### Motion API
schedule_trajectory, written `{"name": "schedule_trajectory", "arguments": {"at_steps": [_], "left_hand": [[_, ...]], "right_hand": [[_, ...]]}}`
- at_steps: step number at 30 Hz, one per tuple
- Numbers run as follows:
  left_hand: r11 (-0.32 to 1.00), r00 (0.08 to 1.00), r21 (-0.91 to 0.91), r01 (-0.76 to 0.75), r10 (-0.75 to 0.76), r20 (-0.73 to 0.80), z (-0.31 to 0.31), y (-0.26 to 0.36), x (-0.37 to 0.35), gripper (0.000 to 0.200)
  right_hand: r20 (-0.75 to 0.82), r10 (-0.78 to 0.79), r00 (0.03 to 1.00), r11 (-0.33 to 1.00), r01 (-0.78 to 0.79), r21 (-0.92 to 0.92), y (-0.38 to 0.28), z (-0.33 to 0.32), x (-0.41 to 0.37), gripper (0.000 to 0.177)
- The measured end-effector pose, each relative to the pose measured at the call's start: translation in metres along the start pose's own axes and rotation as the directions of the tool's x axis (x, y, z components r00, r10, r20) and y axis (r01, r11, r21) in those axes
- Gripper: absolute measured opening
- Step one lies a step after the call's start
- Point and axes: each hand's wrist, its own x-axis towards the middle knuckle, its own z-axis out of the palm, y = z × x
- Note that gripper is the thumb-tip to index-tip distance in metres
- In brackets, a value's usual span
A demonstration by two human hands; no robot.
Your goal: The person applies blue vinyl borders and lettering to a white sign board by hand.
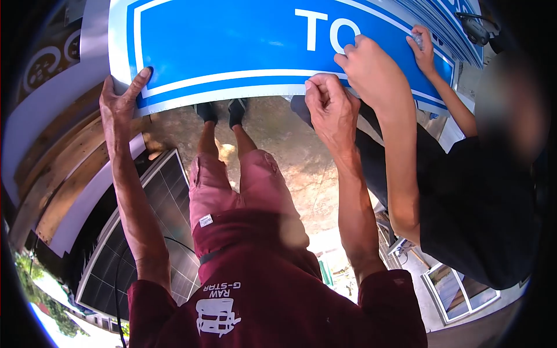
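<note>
Spanning the top of the view, a blue sign (232,49) with white borders is held at its left end by the left hand (120,101). The thumb is laid over the sign's face near the lower left corner, the fingers are kept at the outer edge, and the grip is closed on the sheet. The right hand (333,104) is curled at the sign's near edge, with thumb and forefinger drawn together; whether the edge is pinched between them cannot be told.

On the sign, "TO" is printed in large white capitals. Over its lower right part, a co-worker's bent hand (370,66) is held beside the "O", near the right hand. Farther right, by the sign's far edge, something small and clear is held in the co-worker's other hand (423,49). Beyond that edge, more blue and white sheets (444,20) are stacked, with lettering only partly shown, and a black device (474,29) is seen beside them.

On the maroon shirt (261,290), "G-STAR" and "RAW" can be read upside down, next to a white vehicle print (216,316). A white tag (206,220) is seen near the hem, its writing too small to be read. A dark gridded panel (156,211) is leaned below the left forearm.
</note>
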Motion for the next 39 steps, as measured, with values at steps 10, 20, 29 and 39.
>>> {"name": "schedule_trajectory", "arguments": {"at_steps": [10,20,29,39], "left_hand": [[1.000,1.000,0.003,-0.010,0.010,0.007,0.000,-0.002,0.001,0.094],[0.998,0.998,0.007,0.056,-0.057,0.038,-0.001,0.003,-0.001,0.099],[0.999,0.999,0.034,0.019,-0.021,0.048,-0.002,0.009,-0.001,0.092],[0.993,0.999,0.112,0.028,-0.033,0.034,-0.006,-0.001,0.001,0.092]], "right_hand": [[-0.111,0.135,0.985,0.991,-0.131,0.043,-0.016,0.013,-0.003,0.012],[-0.131,0.147,0.980,0.988,-0.151,-0.018,-0.011,0.005,-0.023,0.010],[-0.354,0.244,0.903,0.968,-0.203,0.150,0.035,-0.008,-0.035,0.011],[0.744,-0.087,0.662,-0.193,0.721,-0.665,0.011,-0.050,0.088,0.018]]}}
